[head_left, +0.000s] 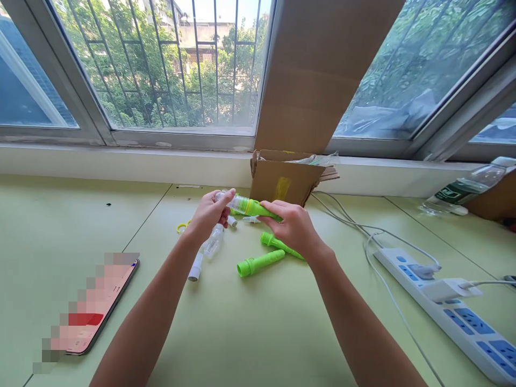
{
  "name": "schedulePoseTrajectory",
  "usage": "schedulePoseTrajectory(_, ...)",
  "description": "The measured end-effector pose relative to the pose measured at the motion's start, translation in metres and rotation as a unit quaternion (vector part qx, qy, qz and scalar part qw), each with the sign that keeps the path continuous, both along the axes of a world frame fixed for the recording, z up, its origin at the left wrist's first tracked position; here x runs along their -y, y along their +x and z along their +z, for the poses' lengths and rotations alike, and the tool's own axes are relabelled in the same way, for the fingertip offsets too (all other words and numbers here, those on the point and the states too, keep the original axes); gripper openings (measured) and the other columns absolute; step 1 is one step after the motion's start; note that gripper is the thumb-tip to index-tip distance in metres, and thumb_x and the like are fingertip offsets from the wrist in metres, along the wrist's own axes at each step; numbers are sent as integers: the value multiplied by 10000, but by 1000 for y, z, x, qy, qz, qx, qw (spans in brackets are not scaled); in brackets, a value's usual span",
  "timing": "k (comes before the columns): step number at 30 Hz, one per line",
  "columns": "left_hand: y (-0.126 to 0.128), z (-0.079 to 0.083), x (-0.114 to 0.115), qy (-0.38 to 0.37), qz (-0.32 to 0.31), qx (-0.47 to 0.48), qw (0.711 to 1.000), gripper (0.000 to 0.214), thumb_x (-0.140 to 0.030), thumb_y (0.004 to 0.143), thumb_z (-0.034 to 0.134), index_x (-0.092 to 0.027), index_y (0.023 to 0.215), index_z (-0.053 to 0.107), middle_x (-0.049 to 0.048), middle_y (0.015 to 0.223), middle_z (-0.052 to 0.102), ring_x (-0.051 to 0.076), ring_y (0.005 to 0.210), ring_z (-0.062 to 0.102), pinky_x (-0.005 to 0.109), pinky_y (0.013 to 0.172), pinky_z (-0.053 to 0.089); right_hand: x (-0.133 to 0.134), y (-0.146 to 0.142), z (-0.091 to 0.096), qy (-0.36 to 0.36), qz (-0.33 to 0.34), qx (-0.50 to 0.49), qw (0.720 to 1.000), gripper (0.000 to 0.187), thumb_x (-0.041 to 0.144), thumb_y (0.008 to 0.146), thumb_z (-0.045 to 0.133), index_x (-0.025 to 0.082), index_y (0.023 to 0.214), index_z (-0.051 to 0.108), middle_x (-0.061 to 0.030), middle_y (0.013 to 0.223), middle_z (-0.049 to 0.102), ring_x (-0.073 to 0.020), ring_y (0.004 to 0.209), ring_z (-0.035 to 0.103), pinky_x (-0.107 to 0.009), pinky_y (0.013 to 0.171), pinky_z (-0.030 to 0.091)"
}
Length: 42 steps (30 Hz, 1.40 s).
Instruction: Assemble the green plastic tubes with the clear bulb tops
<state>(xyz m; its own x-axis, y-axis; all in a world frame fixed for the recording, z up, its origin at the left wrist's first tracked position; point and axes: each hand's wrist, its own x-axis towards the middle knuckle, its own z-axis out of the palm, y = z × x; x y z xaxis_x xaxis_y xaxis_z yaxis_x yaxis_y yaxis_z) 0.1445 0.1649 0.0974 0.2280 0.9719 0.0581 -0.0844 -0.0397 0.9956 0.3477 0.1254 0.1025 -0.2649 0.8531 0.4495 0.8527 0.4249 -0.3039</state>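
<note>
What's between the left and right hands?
Head view shows a clear-and-green tube, clear end in the left hand, green end in the right hand.

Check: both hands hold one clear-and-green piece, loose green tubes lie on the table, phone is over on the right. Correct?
Not quite: the phone is over on the left, as the head view shows. The rest stands: left hand and right hand hold one clear-and-green piece, and loose green tubes lie on the table.

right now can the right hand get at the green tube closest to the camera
Probably not while the right hand grips the clear-and-green piece, though nothing seems to cover the near green tube.
</note>
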Motion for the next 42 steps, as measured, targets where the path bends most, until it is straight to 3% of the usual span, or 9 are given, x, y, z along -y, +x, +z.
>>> schedulePoseTrajectory(8,-5,-2,0,51,-57,14,997,340,-500,784,612,-203,742,451,-82,491,369,47,393,309,168,349,360,0,4,-2,-118,66,-126,983,376,421,859,516,200,1122,669,-46,857,673,-172,697,544,-268,609,398)
schedulePoseTrajectory(16,-11,2,4,132,-117,-35,984,259,-444,815,596,-210,825,486,-76,498,421,57,409,391,170,395,398,-1,18,6,-367,192,-304,858,403,517,808,569,126,819,666,6,617,492,-74,488,350,-234,434,265)
schedulePoseTrajectory(20,-8,4,8,131,-150,-37,979,261,-428,797,623,-204,889,524,-59,534,474,68,443,465,181,435,442,1,27,12,-406,208,-297,839,407,521,814,556,132,718,630,12,570,480,-67,452,330,-234,412,244)
schedulePoseTrajectory(24,-3,5,8,118,-118,-27,986,298,-416,760,666,-197,928,556,-41,575,513,82,490,519,198,471,489,3,26,15,-336,139,-230,903,411,524,807,559,135,866,681,7,602,520,-83,469,377,-238,439,284)
schedulePoseTrajectory(27,1,4,5,75,-55,-11,996,351,-466,731,677,-190,911,559,-26,598,538,91,485,536,210,447,496,3,16,10,-185,52,-155,969,399,496,809,574,182,1028,688,-3,691,604,-112,542,457,-247,510,326)
schedulePoseTrajectory(29,3,2,3,39,-16,-6,999,389,-534,724,652,-182,860,553,-22,576,534,90,443,517,213,405,481,3,8,6,-69,12,-87,994,340,427,812,602,219,1068,684,-14,792,652,-138,643,521,-255,586,353)
schedulePoseTrajectory(32,3,-1,0,-12,32,-18,999,438,-599,708,626,-174,748,527,-20,519,515,79,370,461,206,348,436,3,-2,-1,55,-26,22,998,269,350,849,571,246,1074,678,-28,870,667,-154,728,558,-257,613,335)
schedulePoseTrajectory(35,1,-3,-2,-39,56,-30,997,423,-565,704,643,-172,664,492,-23,475,490,60,330,400,187,319,381,2,-8,-6,117,-27,89,989,280,333,891,508,236,1106,660,-47,912,668,-164,776,570,-263,602,314)
schedulePoseTrajectory(42,-4,-9,-7,44,108,-34,993,241,-369,747,591,-190,631,478,-79,348,351,54,295,269,167,267,238,3,-16,-12,52,-2,79,996,362,400,913,459,202,1161,633,-45,822,676,-153,645,558,-260,580,319)
